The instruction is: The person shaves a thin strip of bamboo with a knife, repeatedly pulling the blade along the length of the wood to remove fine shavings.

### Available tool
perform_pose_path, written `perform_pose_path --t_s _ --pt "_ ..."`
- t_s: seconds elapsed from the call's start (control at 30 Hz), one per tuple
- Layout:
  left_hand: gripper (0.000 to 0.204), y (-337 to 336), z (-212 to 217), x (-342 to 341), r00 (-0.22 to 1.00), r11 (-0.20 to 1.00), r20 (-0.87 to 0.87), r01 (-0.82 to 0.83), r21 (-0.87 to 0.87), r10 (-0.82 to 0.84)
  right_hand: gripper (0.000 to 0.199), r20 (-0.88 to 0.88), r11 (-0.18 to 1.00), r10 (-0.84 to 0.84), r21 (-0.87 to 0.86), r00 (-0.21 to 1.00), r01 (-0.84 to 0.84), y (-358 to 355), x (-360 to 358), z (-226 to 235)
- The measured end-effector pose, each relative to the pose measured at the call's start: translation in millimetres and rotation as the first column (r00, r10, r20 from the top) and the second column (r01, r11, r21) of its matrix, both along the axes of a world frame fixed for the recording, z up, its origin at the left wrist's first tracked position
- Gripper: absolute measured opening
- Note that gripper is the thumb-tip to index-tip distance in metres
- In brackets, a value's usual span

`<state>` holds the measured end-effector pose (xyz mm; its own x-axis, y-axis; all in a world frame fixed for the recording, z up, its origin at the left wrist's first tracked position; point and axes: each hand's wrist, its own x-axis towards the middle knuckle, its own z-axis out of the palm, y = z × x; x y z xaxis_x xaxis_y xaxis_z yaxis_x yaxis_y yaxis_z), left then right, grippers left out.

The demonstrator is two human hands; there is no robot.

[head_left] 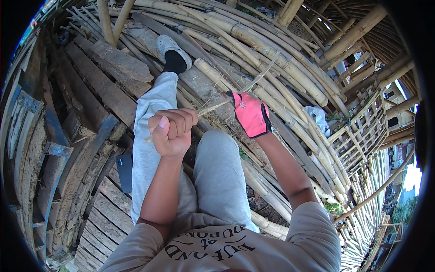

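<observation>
Above my left thigh, my bare left hand (173,131) is closed in a fist round a thin pale bamboo strip (213,108). A short end of the strip pokes out below that fist. My right hand (251,113), in a pink glove with black edging, is closed round the same strip farther along. Beyond the glove the strip runs on as a thin, curved tail toward the far right. Between the two hands it looks frayed and slants slightly upward to the right. The fingers of my right hand are mostly hidden by the glove's back.
Long bamboo poles (253,36) lie stacked ahead and to the right. Weathered planks (97,81) fill the left. A dark phone (124,172) lies on a slatted wooden surface (102,215) beside my leg. A bamboo lattice (362,131) and a whitish plastic bag (318,119) are at right.
</observation>
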<state>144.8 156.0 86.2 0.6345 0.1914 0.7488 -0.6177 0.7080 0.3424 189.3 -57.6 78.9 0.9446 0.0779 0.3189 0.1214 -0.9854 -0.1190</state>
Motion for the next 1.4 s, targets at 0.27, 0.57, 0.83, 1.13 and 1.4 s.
perform_pose_path --t_s 0.27,0.57,0.83,1.13,1.4 --pt "0.056 -13.3 5.3 -1.7 1.0 1.0 -0.005 -0.003 -0.002 0.003 0.032 -0.03 0.995 0.03 0.093 0.999 -0.027 -20.2 -1.5 -28.7" --pt "0.039 -10.3 23.5 -7.7 0.996 0.997 -0.055 -0.069 0.045 0.072 0.035 0.099 0.431 0.22 0.882 0.971 -0.188 -8.4 1.6 -20.8" --pt "0.064 -6.4 26.5 -22.1 0.958 0.79 -0.179 0.286 0.543 -0.223 0.04 -0.204 -0.614 0.284 0.712 0.937 0.341 1.1 1.7 30.8" --pt "0.052 -21.9 -20.9 21.9 -0.125 0.111 -0.629 0.94 -0.322 -0.767 0.036 -0.296 -0.367 0.42 0.81 0.858 0.458 -17.6 -7.5 11.0" --pt "0.029 -32.6 -13.5 20.0 -0.212 0.247 -0.51 0.683 -0.687 -0.834 0.044 -0.052 0.912 0.181 0.382 0.982 -0.148 -52.8 -18.2 13.6"
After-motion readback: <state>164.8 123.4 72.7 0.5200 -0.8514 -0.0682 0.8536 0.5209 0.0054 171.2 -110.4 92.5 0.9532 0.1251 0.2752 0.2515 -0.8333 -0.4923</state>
